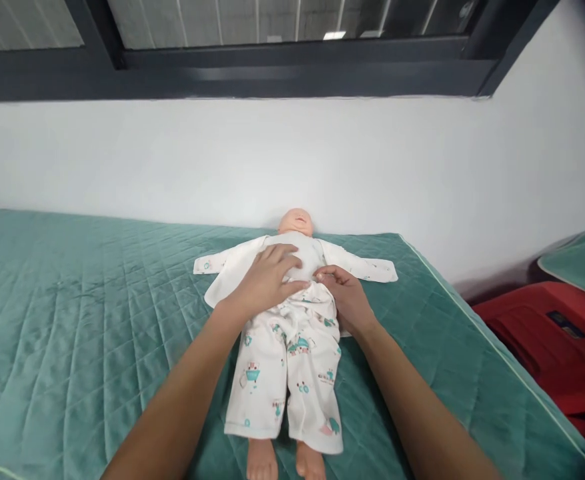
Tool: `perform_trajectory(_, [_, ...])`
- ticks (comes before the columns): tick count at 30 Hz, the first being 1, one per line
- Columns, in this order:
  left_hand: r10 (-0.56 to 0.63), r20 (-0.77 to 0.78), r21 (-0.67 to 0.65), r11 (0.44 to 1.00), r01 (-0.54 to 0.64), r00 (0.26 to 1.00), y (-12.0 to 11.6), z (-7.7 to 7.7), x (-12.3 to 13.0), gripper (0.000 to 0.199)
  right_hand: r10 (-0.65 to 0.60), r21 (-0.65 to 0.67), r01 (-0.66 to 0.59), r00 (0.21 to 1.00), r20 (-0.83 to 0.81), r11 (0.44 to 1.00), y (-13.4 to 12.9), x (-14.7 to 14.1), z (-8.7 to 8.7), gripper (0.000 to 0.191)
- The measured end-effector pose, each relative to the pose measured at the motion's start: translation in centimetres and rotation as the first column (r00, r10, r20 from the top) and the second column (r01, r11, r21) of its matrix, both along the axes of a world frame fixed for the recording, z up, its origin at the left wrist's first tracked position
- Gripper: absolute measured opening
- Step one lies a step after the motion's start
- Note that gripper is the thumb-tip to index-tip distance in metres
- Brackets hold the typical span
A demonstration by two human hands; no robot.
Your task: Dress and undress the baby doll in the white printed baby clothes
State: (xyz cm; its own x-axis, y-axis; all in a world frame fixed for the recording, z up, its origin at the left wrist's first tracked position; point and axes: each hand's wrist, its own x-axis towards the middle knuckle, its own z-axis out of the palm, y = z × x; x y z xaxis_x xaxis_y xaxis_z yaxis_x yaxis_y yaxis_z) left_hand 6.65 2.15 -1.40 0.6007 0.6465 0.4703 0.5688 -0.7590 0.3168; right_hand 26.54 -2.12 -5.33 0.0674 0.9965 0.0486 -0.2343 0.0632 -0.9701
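Note:
A baby doll (296, 221) lies on its back, its head toward the wall and its bare feet toward me. It wears white printed pants (312, 373) and a white long-sleeved top (362, 265) with the sleeves stretched out to both sides. My left hand (272, 277) rests over the doll's belly, fingers spread, the thumb near the pants' waistband. At the right side of the waist, my right hand (345, 293) has its fingers curled and pinched on the waistband. The cloth between those fingertips is partly hidden.
A green quilted cover (122, 320) lies under the doll and reaches the white wall (172, 160). Its piped edge runs down on the right. Beyond that edge sits a red case-like object (537, 327) with green fabric (582, 260) above it. A dark window frame (272, 73) crosses the top.

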Motion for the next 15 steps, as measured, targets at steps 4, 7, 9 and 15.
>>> perform_trajectory(4, [-0.101,-0.035,-0.068,0.993,0.098,0.994,-0.8,-0.2,-0.2,0.030,0.021,-0.014,-0.020,0.993,0.115,1.000,-0.2,0.4,-0.3,0.024])
perform_trajectory(7, [-0.133,-0.016,0.020,0.991,0.133,0.991,-1.2,-0.4,-0.5,0.009,0.044,0.003,-0.047,0.962,0.269,0.999,-0.5,0.5,0.1,0.026])
perform_trajectory(9, [-0.142,0.083,0.192,0.974,0.125,0.986,-1.4,-1.0,-0.5,0.005,0.062,0.022,-0.074,0.940,0.336,0.997,-0.7,0.6,0.7,0.027])
perform_trajectory(15, [-0.111,0.268,0.484,0.875,-0.034,0.957,-1.6,-2.6,-0.2,0.020,0.250,0.004,-0.278,0.868,0.430,0.961,-1.2,0.3,2.1,0.029])
